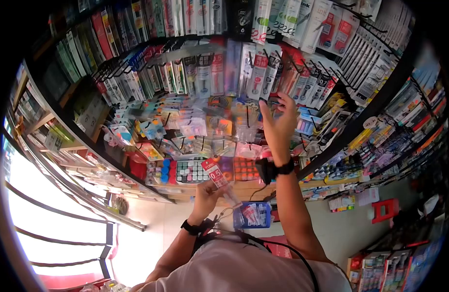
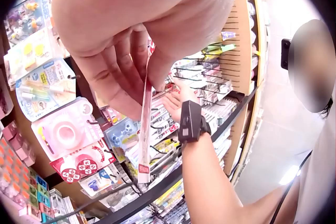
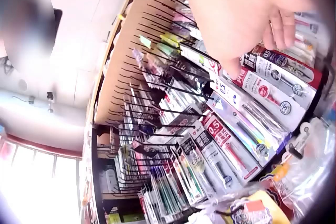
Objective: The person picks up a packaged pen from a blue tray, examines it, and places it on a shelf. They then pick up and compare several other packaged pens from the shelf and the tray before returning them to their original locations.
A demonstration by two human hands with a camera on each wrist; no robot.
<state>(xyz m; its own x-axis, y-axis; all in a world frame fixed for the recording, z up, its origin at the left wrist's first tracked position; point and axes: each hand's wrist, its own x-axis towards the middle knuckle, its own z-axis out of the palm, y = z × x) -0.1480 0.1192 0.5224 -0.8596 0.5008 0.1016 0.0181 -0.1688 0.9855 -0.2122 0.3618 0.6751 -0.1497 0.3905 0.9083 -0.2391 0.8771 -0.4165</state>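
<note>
By the left hand (image 1: 205, 198), a red-topped packet (image 1: 215, 174) is pinched well below the hung packets (image 1: 258, 73), presumably so that the right hand (image 1: 281, 127), loosely spread and apparently unladen, can be used among them. Labels are faced outward, likely for easy choosing. Whether any is touched cannot be told; the pinching fingertips are partly hidden.

you face a tall black-framed rack (image 1: 364, 121). at your left, white light glares through a barred window (image 1: 59, 214), and the pale floor (image 1: 154, 214) beside it is washed bright. a red stool (image 1: 385, 211) stands at your right, near another stand (image 1: 350, 268). dark hooks (image 3: 181, 112) jut from a tan board (image 3: 137, 22).
</note>
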